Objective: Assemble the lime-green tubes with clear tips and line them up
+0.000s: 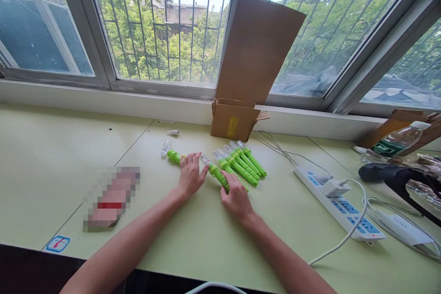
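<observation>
Several green pen-like tubes with clear caps lie side by side on the pale green table, in front of a small open cardboard box. My left hand rests palm down beside one more green tube, its fingers stretched toward the tube at the left end of the row. My right hand lies over the lower end of that same tube, fingers curled on it. A small clear cap lies apart, farther back.
A white power strip with a plugged adapter and cables lies at the right. A plastic bottle and a black object sit at the far right. A blurred-out item lies at the left. Barred windows run behind the sill.
</observation>
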Demonstrator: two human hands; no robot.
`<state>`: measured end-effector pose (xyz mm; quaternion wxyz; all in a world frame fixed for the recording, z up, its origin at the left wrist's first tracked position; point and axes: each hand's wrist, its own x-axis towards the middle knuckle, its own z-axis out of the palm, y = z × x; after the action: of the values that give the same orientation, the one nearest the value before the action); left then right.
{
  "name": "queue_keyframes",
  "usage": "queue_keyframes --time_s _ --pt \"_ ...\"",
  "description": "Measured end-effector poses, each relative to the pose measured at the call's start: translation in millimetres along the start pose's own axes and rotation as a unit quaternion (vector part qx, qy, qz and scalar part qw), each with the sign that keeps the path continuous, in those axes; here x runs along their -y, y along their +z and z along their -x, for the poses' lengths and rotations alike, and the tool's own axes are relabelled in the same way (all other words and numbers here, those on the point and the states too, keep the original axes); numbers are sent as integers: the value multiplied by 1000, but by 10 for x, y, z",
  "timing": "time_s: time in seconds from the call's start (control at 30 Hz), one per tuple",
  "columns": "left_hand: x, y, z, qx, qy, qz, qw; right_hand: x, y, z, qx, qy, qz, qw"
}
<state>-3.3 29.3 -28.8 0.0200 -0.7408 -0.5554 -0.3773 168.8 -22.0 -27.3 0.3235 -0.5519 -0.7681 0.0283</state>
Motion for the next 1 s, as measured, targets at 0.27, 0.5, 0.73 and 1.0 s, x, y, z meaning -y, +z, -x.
queue_keyframes --time_s 0.27,0.5,0.73,1.0 --pt "-6 35 47 42 5 -53 998 -24 45 4 15 -19 0 1000" --pt "-16 32 63 59 8 -69 996 -31 59 6 12 -19 22 1000" --pt "-12 53 83 71 14 -66 995 -37 84 3 -12 -30 55 998" --pt "-20 46 103 100 18 -80 992 20 10 -15 -32 -14 129 991"
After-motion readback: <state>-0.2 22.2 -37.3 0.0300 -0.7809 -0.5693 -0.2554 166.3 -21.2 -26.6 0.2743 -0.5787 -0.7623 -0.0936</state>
